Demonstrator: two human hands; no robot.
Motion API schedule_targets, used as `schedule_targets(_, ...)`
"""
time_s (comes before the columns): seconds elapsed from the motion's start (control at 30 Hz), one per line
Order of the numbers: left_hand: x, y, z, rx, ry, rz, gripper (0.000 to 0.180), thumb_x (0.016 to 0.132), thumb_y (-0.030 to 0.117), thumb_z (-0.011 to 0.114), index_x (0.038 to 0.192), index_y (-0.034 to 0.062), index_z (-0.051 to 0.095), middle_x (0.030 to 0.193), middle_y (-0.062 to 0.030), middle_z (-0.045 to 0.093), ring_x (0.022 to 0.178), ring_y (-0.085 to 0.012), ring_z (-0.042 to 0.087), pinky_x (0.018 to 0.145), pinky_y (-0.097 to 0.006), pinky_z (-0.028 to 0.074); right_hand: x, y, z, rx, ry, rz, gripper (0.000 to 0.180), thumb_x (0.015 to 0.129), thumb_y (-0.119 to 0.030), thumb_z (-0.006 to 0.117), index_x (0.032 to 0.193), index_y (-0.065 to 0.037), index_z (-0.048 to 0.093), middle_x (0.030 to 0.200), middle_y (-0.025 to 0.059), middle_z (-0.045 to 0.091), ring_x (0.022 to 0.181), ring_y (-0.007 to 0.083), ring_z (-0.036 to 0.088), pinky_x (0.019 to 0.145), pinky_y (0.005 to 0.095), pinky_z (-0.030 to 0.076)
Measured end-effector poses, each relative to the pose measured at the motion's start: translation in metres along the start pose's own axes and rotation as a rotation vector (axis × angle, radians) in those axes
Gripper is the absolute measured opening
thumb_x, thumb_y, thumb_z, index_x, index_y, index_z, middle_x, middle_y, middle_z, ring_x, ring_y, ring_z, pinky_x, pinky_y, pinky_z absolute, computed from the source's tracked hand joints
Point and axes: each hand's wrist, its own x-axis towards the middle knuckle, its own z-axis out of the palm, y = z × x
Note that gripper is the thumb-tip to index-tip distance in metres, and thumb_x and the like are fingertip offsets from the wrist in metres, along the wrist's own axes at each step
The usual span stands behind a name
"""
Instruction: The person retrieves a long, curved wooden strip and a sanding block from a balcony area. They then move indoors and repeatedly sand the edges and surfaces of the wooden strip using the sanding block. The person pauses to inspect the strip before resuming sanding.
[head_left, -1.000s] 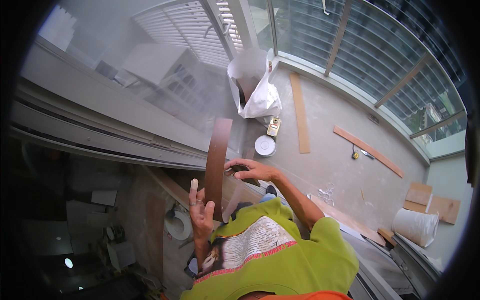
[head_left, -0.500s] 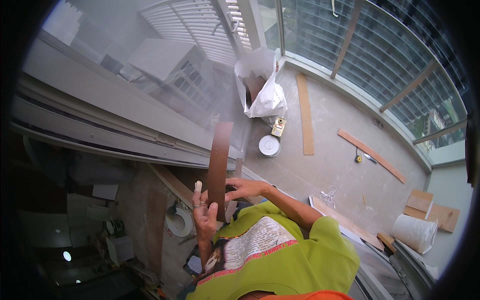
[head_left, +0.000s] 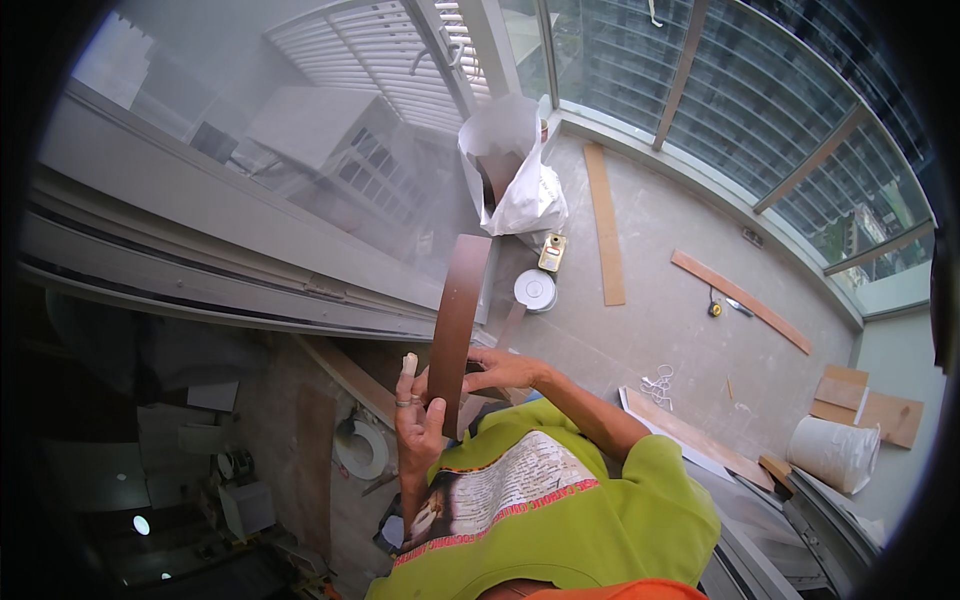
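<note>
A thin, bendy brown strip (head_left: 462, 310) stands up in front of my chest, its upper part curving off to the right. My left hand (head_left: 420, 420) is closed on its lower part, with the thumb on the near face. One left finger, wrapped in something pale, points up beside it. My right hand (head_left: 503, 370) reaches in from the right, with its fingers bent at the strip's lower part and partly hidden behind it. Beyond this hand shows another narrow brown length (head_left: 513, 326); whether it belongs to the same strip I cannot tell.
A glass sliding-door frame (head_left: 240, 225) runs along the left. Ahead stand a white sack (head_left: 510, 180), a yellow tin (head_left: 552, 252) and a white lidded tub (head_left: 535, 291). Wooden strips (head_left: 604, 225), a tape measure (head_left: 714, 310) and a knife (head_left: 739, 308) lie on the floor. A white bucket (head_left: 833, 453) lies at right.
The brown strip's upper end has swung to the right, and both hands have shifted slightly right with it. More of the narrow brown length shows beyond my right hand.
</note>
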Motion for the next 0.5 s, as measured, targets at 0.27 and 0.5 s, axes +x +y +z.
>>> schedule_targets(0.27, -0.0028, -0.0010, -0.0042, 0.055, -0.006, 0.045, 0.068, 0.098, 0.001, 0.047, 0.157, -0.0009, 0.013, 0.141, -0.0198, 0.052, 0.121, -0.0234, 0.056, 0.104, -0.035, 0.042, 0.0050, 0.0057, 0.0042, 0.041, -0.033, 0.014, 0.067, 0.091, -0.036, 0.072, 0.143, 0.000, 0.048, 0.143, 0.0129, 0.051, 0.134, 0.0219, 0.043, 0.115, 0.0378, 0.031)
schedule_targets(0.5, -0.0025, -0.0013, -0.0011, 0.096, 0.084, 0.065, 0.071, 0.096, 0.000, 0.048, 0.158, -0.0008, 0.012, 0.136, -0.0170, 0.054, 0.111, -0.0188, 0.058, 0.097, -0.032, 0.046, 0.0077, 0.0046, 0.0086, 0.530, 0.101, 0.057, 0.068, 0.096, -0.039, 0.065, 0.148, -0.001, 0.042, 0.142, 0.0130, 0.052, 0.132, 0.0224, 0.048, 0.113, 0.0384, 0.037)
